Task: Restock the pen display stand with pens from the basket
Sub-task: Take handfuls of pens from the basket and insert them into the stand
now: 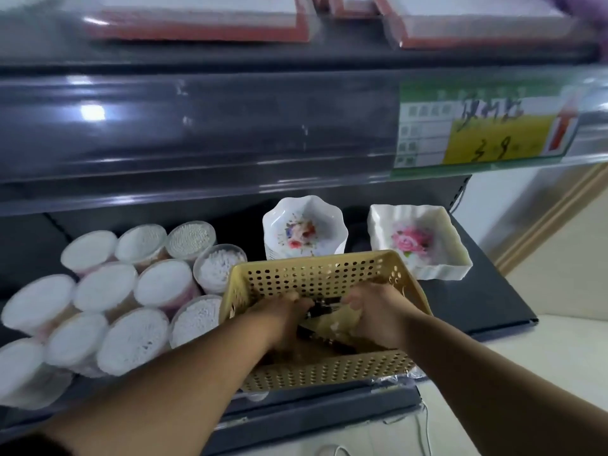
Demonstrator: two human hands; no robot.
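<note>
A tan perforated plastic basket [316,273] sits on the dark lower shelf [487,301] near its front edge. Both my hands reach into it. My left hand [279,319] is curled around dark pens [324,307] lying in the basket. My right hand [375,315] is also curled inside, fingers bent against the same bundle of pens. The picture is blurred, so single pens cannot be told apart. No pen display stand is in view.
Several round tubs of cotton swabs [108,286] lie stacked left of the basket. Behind it stand a stack of flowered scalloped dishes [304,230] and a square flowered dish [418,240]. An upper shelf edge with a price tag [477,130] hangs overhead.
</note>
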